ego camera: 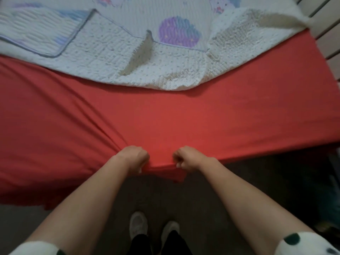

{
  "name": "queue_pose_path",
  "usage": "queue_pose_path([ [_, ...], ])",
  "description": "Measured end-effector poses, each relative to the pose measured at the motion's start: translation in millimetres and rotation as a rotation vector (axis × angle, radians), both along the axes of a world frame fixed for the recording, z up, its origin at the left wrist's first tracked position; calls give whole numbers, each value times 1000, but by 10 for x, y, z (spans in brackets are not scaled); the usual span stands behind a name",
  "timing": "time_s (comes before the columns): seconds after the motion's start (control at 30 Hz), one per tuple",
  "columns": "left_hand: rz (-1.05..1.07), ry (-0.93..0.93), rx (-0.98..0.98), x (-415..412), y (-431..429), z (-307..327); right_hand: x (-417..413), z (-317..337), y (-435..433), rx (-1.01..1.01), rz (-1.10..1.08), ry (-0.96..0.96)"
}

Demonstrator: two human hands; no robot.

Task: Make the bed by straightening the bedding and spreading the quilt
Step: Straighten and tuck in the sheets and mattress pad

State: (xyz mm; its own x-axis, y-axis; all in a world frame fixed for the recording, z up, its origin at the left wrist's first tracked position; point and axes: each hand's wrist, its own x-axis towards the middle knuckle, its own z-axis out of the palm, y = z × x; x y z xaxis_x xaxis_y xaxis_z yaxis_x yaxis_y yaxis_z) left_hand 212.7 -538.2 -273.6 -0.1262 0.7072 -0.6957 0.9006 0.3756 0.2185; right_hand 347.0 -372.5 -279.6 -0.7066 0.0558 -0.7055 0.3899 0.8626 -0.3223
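A red bed sheet (184, 116) covers the mattress across the middle of the view. My left hand (135, 158) and my right hand (187, 158) both grip its near edge with curled fingers, a short gap between them. Creases in the sheet fan out to the left from my left hand. A white quilt (114, 57) with blue piping and pastel cartoon prints lies rumpled and partly folded over on the far half of the bed, its lower edge well beyond my hands.
A white slatted piece of furniture (327, 24) stands at the far right of the bed. Dark floor (257, 181) lies on my side, with my two light shoes (152, 229) near the bed's edge. Dark objects sit at the right border.
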Motion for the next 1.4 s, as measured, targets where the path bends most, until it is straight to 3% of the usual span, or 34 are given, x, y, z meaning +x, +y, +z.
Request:
queue_pose_path([
  [0.2,20,37,-29,32,-40,12,-130,102,2,-25,25,-75],
  [0.53,239,133,336,-9,-700,167,-248,225,-515,42,98,220],
  [0.87,497,298,499,-623,-2135,290,-988,285,-1724,-19,135,417],
  [1.0,461,362,499,-1138,-2676,215,-1413,178,-2256,36,77,458],
  [1.2,427,355,332,-2001,-3388,-11,-2111,-110,-3050,264,-90,473],
  [1.3,346,320,368,-2218,-3440,-80,-2339,-222,-3200,355,-170,423],
  [1.4,271,307,410,-2328,-3466,-124,-2441,-259,-3275,400,-116,365],
])
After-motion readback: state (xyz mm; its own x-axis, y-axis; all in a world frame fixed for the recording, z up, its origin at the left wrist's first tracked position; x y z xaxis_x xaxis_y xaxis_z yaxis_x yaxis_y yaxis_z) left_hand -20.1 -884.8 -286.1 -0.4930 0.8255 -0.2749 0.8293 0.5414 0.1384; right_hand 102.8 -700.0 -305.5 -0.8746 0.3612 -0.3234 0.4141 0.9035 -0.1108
